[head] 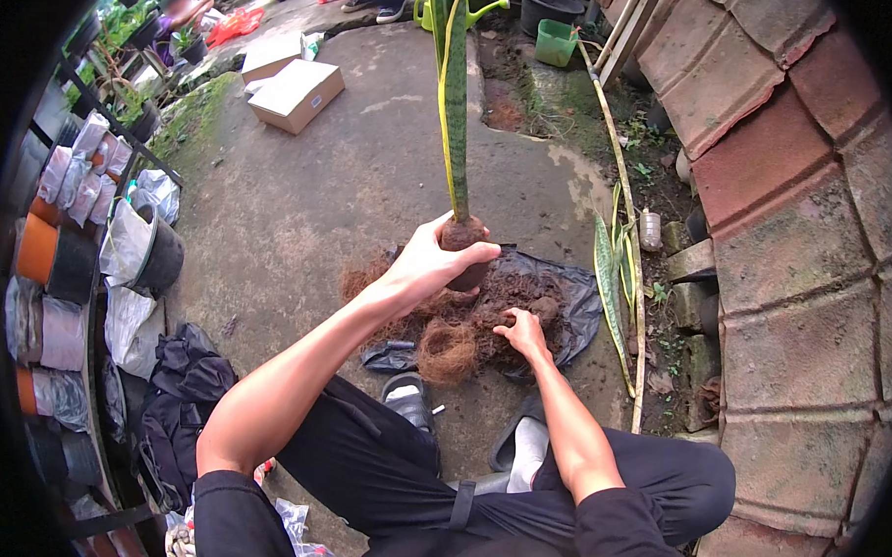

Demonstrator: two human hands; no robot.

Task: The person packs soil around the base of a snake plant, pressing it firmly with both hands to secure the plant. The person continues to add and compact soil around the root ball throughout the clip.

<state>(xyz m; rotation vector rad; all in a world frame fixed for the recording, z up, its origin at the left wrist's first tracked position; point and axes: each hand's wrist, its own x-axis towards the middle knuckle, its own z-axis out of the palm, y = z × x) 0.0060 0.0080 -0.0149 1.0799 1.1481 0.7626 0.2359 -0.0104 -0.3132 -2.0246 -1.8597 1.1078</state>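
My left hand (435,260) is closed round a ball of dark soil (463,235) at the base of an upright snake plant (455,117) with yellow-edged leaves. Lower and to the right, my right hand (521,331) has its fingers spread at a heap of brown soil and fibre (515,292); whether they pinch any of it I cannot tell. The heap lies on a black plastic sheet (584,302). A nest-like ring of coconut fibre (447,351) sits in front of my feet, with folded black plastic (390,357) beside it.
Cut or loose snake plant leaves (614,277) lie right, along a long bamboo pole (626,182). Roof tiles (791,305) border the right side. Cardboard boxes (297,96) stand further off. Left are a black pot (159,250), a dark backpack (180,409) and racked pots. Other people sit at the top.
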